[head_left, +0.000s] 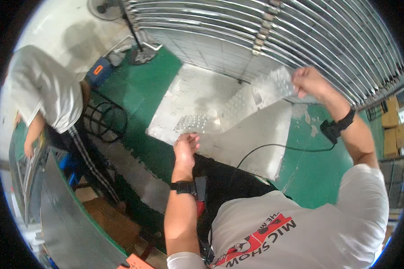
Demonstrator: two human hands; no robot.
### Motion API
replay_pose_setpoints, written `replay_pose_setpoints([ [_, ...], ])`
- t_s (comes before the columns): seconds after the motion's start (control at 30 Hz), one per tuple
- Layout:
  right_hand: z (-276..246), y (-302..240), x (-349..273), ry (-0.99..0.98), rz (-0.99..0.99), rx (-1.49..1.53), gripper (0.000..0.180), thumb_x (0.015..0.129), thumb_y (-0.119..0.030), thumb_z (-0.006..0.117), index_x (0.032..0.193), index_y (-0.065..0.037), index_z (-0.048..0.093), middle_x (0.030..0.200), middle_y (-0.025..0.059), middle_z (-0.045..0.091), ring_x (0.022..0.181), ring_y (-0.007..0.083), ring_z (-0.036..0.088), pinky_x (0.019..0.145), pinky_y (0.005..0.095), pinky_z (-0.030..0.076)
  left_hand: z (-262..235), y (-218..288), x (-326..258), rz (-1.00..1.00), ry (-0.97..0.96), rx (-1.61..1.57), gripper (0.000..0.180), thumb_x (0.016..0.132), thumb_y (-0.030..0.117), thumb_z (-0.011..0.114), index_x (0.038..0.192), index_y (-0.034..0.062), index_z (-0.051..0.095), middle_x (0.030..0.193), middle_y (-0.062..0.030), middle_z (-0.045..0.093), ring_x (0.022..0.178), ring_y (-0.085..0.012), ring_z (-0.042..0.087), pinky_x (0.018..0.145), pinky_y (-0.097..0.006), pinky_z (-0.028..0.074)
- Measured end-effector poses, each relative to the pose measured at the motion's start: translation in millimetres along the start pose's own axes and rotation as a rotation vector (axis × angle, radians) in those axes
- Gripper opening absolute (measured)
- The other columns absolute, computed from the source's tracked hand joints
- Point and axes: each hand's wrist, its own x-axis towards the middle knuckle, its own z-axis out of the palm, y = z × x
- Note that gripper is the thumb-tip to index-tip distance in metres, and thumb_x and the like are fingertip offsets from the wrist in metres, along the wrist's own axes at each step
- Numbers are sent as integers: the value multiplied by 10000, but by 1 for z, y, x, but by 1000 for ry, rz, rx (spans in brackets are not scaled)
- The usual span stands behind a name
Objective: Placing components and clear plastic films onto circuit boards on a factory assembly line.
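Observation:
A long, see-through plastic strip with rows of pale dots (242, 105) stretches in front of me, slanting up to the right. Its far right end is pinched in the curled fingers of my right hand (309, 82). At the near left end, my left hand (186, 147) has its fingers bent against the strip's edge and appears to grip it; the fingertips are partly hidden. Beneath the strip lies a large white sheet with a bumpy surface (202, 85), spread over the green floor. Black bands circle both my wrists.
Shiny metal rails (202, 22) stand against the wall ahead. At left, another person (49, 89) stands beside a large curved panel (72, 215). A fan stand (142, 54), blue case (98, 71) and coiled black hose (105, 121) sit beyond. Cardboard boxes (390, 139) are at right; a black cable (274, 145) hangs from my right wrist.

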Motion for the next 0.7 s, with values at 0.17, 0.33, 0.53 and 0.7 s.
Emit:
replay_pose_setpoints([
  [0.17,38,169,2,-100,418,134,149,749,-122,574,673,6,572,566,71,548,442,150,515,394,285,425,26,-36,53,-52,-74,561,209,804,186,494,821,9,605,810,-69,629,755,-155,592,618,-268,436],
  [0.33,66,294,-7,-120,586,289,136,789,-91,553,730,32,561,605,87,550,470,164,514,414,285,421,67,-112,127,102,-302,854,272,744,219,543,765,-42,619,694,-195,607,657,-287,576,652,-371,457],
  [0.53,97,385,-24,200,759,280,185,856,-138,522,767,15,575,625,69,557,527,145,545,490,279,470,134,-178,164,36,-407,1175,289,790,249,490,807,1,637,834,-218,624,803,-404,580,719,-441,461],
  [0.7,105,421,-30,262,804,271,161,865,-119,513,879,26,580,651,66,555,525,148,541,485,286,464,138,-212,174,-134,-386,1114,300,845,235,458,809,-9,629,832,-228,613,800,-403,578,723,-449,455],
])
